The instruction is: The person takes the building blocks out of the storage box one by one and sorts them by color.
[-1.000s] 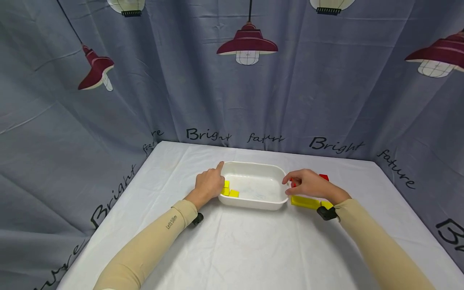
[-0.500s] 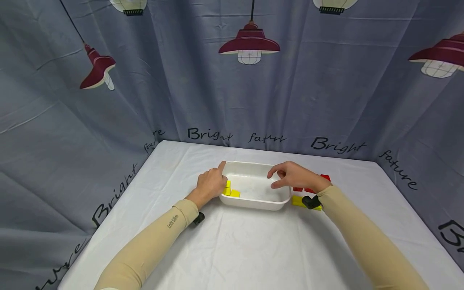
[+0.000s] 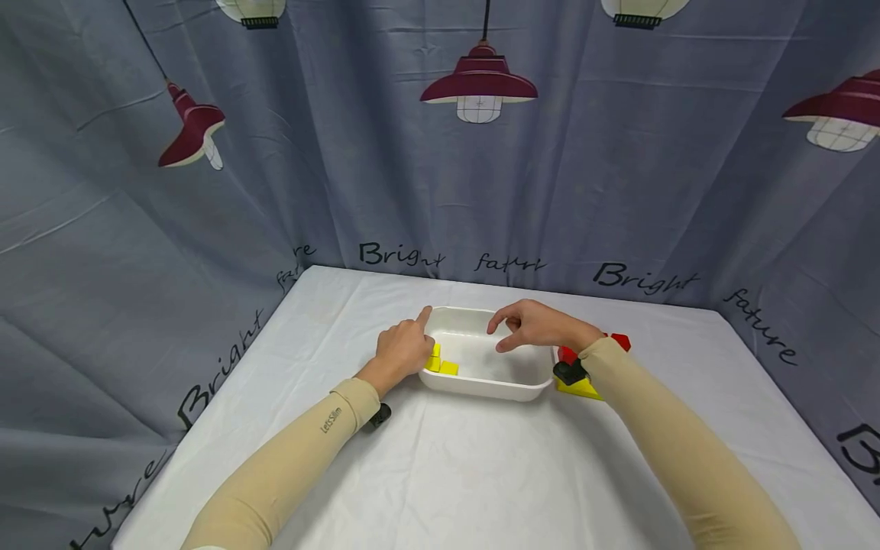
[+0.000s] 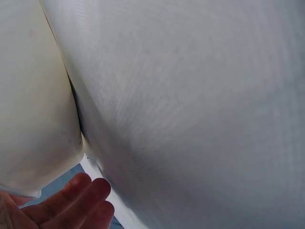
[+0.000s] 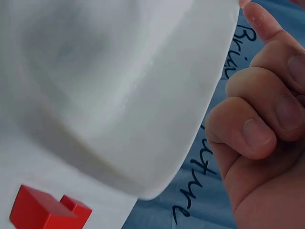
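A white rectangular tray (image 3: 484, 388) stands on the table, with small yellow blocks (image 3: 449, 368) in its left end. My left hand (image 3: 402, 347) is at the tray's left end, its index finger stretched along the rim. In the left wrist view, several fingers (image 4: 78, 202) lie loosely outside the tray wall; the thumb is hidden. Above the tray's right half hovers my right hand (image 3: 539, 325), thumb and index finger spread with nothing between them. Its other fingers (image 5: 259, 109) are loosely bent in the right wrist view.
Just right of the tray lie red blocks (image 3: 567, 354) and a yellow block (image 3: 579, 388), partly covered by the right wrist. Another red block (image 3: 622, 341) sits farther right. A grey-blue curtain (image 3: 385, 168) hangs behind the white-covered table (image 3: 474, 473).
My right hand has moved left, from the tray's right rim to over its inside. The left hand stays at the tray's left end. The head view has shifted slightly.
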A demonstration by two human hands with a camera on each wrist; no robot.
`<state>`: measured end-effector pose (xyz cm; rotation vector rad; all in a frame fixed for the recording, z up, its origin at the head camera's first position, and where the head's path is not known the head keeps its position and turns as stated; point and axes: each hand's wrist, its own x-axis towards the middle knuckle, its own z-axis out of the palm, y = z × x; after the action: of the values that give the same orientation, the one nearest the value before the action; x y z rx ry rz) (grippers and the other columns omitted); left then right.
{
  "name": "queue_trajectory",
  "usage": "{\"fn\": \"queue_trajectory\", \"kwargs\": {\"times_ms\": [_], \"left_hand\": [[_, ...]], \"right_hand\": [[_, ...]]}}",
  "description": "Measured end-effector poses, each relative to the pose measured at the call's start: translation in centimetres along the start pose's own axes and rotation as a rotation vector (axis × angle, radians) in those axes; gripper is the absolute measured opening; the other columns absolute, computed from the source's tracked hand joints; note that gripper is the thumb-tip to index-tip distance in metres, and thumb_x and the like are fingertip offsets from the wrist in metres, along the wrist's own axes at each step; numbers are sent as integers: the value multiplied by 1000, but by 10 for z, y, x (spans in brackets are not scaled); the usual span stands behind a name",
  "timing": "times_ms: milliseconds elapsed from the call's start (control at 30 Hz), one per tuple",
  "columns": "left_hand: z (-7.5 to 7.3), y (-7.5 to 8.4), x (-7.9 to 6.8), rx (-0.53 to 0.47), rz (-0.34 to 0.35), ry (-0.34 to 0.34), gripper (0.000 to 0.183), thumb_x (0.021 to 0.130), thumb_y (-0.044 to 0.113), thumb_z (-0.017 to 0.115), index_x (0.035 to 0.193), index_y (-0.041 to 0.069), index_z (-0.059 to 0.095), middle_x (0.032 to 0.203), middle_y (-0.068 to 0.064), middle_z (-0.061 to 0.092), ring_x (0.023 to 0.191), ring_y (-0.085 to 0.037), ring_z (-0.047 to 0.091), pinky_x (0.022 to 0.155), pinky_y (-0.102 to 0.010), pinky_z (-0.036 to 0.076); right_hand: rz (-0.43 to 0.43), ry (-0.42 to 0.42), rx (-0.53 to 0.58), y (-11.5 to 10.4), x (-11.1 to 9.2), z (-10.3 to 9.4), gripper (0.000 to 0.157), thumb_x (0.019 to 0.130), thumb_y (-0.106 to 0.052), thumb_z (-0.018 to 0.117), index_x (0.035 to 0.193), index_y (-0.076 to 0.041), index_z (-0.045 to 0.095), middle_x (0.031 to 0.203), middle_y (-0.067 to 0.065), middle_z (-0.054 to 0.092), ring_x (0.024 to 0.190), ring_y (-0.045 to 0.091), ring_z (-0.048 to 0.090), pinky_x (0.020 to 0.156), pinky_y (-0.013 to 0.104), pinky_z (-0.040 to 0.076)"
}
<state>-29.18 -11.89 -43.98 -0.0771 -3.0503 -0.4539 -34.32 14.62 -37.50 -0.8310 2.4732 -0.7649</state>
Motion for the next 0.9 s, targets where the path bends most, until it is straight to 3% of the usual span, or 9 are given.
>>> {"fn": "queue_trajectory", "kwargs": {"times_ms": [900], "left_hand": [[1, 3, 0, 37, -32, -21, 63, 99, 28, 47, 160, 22, 30, 110, -10, 73, 76, -24, 64, 67, -43, 52]], "right_hand": [[-58, -161, 24, -2, 46, 22, 38, 80, -21, 82, 117, -18, 74, 66, -2, 42, 65, 15, 41, 68, 31, 33]]}}
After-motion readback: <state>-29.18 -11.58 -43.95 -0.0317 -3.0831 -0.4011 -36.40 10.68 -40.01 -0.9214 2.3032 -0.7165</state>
